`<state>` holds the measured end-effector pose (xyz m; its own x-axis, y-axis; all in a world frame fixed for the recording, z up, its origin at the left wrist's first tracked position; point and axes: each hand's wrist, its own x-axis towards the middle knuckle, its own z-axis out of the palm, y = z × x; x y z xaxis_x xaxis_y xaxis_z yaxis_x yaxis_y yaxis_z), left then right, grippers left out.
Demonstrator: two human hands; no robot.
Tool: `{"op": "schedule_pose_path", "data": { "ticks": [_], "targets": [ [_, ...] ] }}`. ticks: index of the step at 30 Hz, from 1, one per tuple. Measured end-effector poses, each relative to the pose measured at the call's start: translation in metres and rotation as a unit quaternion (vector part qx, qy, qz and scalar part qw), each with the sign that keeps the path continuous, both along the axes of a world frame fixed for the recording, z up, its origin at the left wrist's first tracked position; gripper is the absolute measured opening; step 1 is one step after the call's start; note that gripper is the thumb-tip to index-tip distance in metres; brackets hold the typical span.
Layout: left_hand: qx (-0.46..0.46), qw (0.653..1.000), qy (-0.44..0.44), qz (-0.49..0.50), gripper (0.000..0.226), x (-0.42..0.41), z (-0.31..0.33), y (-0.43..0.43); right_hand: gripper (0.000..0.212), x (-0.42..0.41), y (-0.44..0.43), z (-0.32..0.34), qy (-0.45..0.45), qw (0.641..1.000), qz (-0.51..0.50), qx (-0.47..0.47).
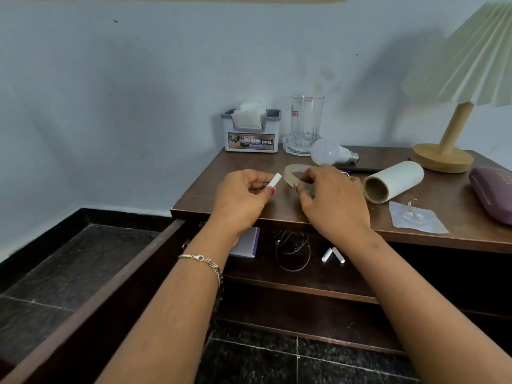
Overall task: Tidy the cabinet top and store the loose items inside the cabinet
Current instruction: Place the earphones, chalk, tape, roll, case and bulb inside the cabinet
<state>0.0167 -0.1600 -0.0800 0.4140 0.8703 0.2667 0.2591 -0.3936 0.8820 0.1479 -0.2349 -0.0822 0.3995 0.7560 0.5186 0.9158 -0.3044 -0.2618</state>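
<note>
My left hand pinches a short white chalk stick above the front edge of the brown cabinet top. My right hand rests on the top, its fingers curled on a flat tan tape ring. The cabinet door stands open at the left. On the inside shelf lie two white chalk pieces, a black cable and a purple-edged booklet, partly hidden by my left wrist.
On the top: a tissue holder, a glass in a glass ashtray, a bulb, a black pen, a paper roll, an adhesive hook, a purple case, a lamp. Dark tiled floor below.
</note>
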Motion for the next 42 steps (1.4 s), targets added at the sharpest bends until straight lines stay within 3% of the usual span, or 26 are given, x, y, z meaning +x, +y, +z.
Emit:
{"op": "schedule_pose_path", "data": {
  "ticks": [4,9,11,14,16,19,24,30,33,36,38,42],
  "targets": [
    [0.053,0.998,0.005,0.035,0.02,-0.003,-0.007,-0.013,0.024,-0.005,-0.011,-0.001,0.081,0.989,0.033,0.118],
    [0.056,0.998,0.001,0.039,0.019,-0.011,-0.006,-0.027,0.024,-0.013,-0.036,0.005,0.19,0.961,0.075,0.185],
    [0.026,0.999,-0.028,0.02,0.017,-0.017,-0.007,-0.037,0.025,-0.017,-0.054,0.009,0.317,0.917,0.118,0.209],
    [-0.054,0.995,-0.088,-0.011,0.014,-0.026,-0.011,-0.053,0.027,-0.017,-0.087,0.011,0.522,0.803,0.162,0.238],
    [-0.097,0.991,-0.081,-0.042,0.014,-0.03,-0.013,-0.059,0.03,-0.01,-0.109,0.007,0.581,0.762,0.152,0.242],
    [-0.147,0.982,-0.049,-0.11,0.02,-0.033,-0.017,-0.063,0.032,0.002,-0.135,-0.003,0.628,0.73,0.114,0.244],
    [-0.219,0.962,-0.022,-0.161,0.023,-0.026,-0.042,-0.064,0.031,0.013,-0.159,-0.036,0.658,0.72,0.059,0.213],
    [-0.245,0.958,0.051,-0.142,0.017,0.004,-0.092,-0.068,0.032,0.038,-0.165,-0.092,0.669,0.719,-0.052,0.184],
    [-0.181,0.968,0.125,-0.12,0.013,0.031,-0.116,-0.067,0.032,0.056,-0.162,-0.115,0.621,0.756,-0.117,0.172],
    [-0.059,0.974,0.199,-0.089,0.012,0.059,-0.13,-0.061,0.03,0.075,-0.161,-0.13,0.576,0.782,-0.157,0.18],
    [0.013,0.967,0.242,-0.078,0.012,0.074,-0.133,-0.056,0.025,0.084,-0.161,-0.135,0.572,0.78,-0.162,0.195],
    [0.117,0.947,0.295,-0.047,0.016,0.094,-0.143,-0.05,0.018,0.091,-0.157,-0.139,0.614,0.743,-0.156,0.217]
  ]
}}
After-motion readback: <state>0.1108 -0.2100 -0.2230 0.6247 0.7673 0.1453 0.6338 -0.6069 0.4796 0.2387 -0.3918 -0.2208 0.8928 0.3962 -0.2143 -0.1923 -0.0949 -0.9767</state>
